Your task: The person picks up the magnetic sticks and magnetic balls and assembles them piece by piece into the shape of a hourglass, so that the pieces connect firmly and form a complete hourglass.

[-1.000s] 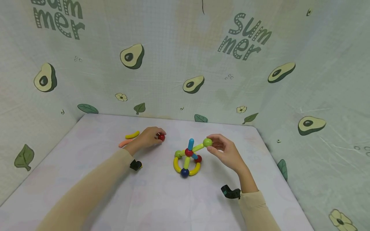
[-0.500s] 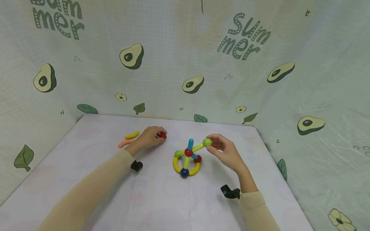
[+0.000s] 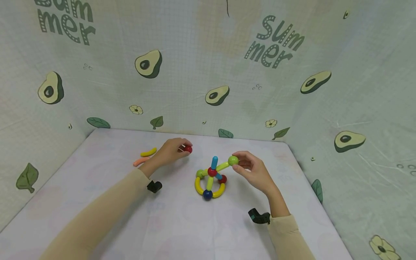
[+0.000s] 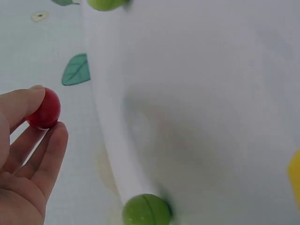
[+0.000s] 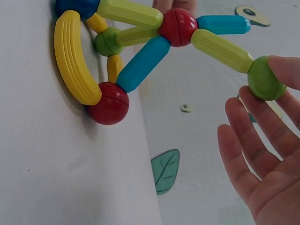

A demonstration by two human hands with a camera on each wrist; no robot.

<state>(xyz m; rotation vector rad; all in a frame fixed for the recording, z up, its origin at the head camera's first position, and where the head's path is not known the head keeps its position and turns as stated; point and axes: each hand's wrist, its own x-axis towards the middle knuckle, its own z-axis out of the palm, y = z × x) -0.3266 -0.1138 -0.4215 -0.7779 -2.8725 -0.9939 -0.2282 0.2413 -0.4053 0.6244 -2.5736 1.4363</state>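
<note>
My left hand [image 3: 173, 150] pinches a red ball [image 4: 47, 110] between thumb and fingertips, off to the left of a magnetic stick-and-ball build [image 3: 210, 182]. In the right wrist view, the build has a red center ball [image 5: 178, 27], light green sticks [image 5: 222, 50], blue sticks [image 5: 143, 64] and a curved yellow base piece [image 5: 75, 56]. One blue stick points upward from the center ball. My right hand [image 3: 253, 171] pinches the light green ball [image 5: 266, 78] at the end of a green stick that slants out from the center ball.
A yellow curved stick [image 3: 148, 152] and a salmon-pink one [image 3: 141, 161] lie at the left on the pale table [image 3: 175, 224]. The left wrist view shows a green ball [image 4: 146, 210] at its bottom edge. Printed cloth [image 3: 182, 72] rises behind the table.
My left hand has moved right and slightly upward in the head view with the red ball, nearer the build. My right hand keeps its place at the green ball.
</note>
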